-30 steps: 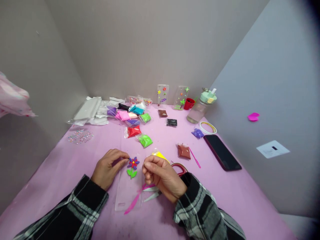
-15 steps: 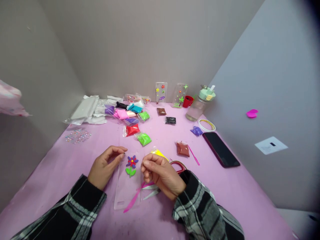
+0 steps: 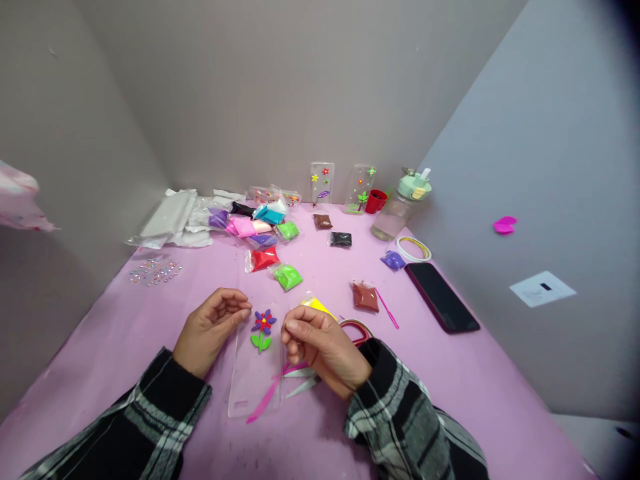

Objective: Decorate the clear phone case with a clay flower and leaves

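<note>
A clear phone case [image 3: 250, 393] lies on the table, with a clay flower [image 3: 264, 323] of purple and red petals, a yellow centre and a green stem with leaves on it. My left hand [image 3: 210, 333] is beside the case's upper left edge, thumb and fingertips together; what they hold, if anything, is too small to make out. My right hand [image 3: 323, 347] is just right of the flower in a pinch, its fingertips hiding whatever is in them. A pink plastic modelling tool [image 3: 265, 402] crosses the case's lower right edge. Scissors [image 3: 304, 385] lie partly under my right hand.
Beyond my hands lie a yellow packet [image 3: 318, 306], green clay [image 3: 287, 277], red clay [image 3: 263, 258] and brown clay [image 3: 365, 297]. At right are a phone [image 3: 443, 298], tape roll [image 3: 413, 249] and water bottle [image 3: 397, 211]. Decorated cases [image 3: 323, 181] lean against the back wall.
My left hand's fingers have curled in a little and the hand has shifted slightly left. My right hand holds nearly the same pinch and place.
</note>
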Available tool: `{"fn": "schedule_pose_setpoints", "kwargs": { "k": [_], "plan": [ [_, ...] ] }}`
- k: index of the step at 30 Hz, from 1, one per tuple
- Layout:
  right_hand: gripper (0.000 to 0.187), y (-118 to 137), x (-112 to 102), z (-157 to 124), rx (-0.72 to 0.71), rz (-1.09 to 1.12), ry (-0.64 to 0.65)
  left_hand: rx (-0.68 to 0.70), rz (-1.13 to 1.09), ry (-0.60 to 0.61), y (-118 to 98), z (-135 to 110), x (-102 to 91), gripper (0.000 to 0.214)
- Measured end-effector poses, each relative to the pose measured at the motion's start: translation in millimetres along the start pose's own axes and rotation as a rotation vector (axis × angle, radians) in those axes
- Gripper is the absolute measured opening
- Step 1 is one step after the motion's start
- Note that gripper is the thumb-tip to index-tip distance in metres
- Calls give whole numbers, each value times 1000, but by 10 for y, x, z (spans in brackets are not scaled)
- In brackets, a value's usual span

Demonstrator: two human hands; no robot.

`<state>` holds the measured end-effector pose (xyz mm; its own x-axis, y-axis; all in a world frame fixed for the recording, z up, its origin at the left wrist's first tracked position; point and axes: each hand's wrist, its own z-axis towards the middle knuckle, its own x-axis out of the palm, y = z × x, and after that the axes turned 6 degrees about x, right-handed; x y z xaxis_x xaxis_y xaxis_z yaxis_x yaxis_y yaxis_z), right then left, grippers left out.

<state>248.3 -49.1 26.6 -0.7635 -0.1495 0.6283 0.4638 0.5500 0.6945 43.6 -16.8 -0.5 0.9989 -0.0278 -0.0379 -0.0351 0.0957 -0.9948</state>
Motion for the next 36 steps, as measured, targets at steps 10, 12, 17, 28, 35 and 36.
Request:
{"fn": "schedule_pose_setpoints", "kwargs": {
  "k": [10,12,17,28,35,36],
  "plan": [
    [31,4,-1,-10,5,-9,3,-100,-93,31,57,2,-47,27],
    [31,2,-1,-10,4,-12,4,-118,-108,39,65,-3,-50,27],
    [30,2,-3,-6,0,-4,5,-153,-159,50,33,-7,-30,27],
    [30,-5,-14,4,4,-3,-1,-161,-179,101,-35,-21,-5,31],
    [29,-4,-13,12,-7,4,10,-119,-131,37,28,4,-35,23],
    [29,-4,-12,10,-7,5,10,-117,-134,31,27,6,-32,24]
  ]
}}
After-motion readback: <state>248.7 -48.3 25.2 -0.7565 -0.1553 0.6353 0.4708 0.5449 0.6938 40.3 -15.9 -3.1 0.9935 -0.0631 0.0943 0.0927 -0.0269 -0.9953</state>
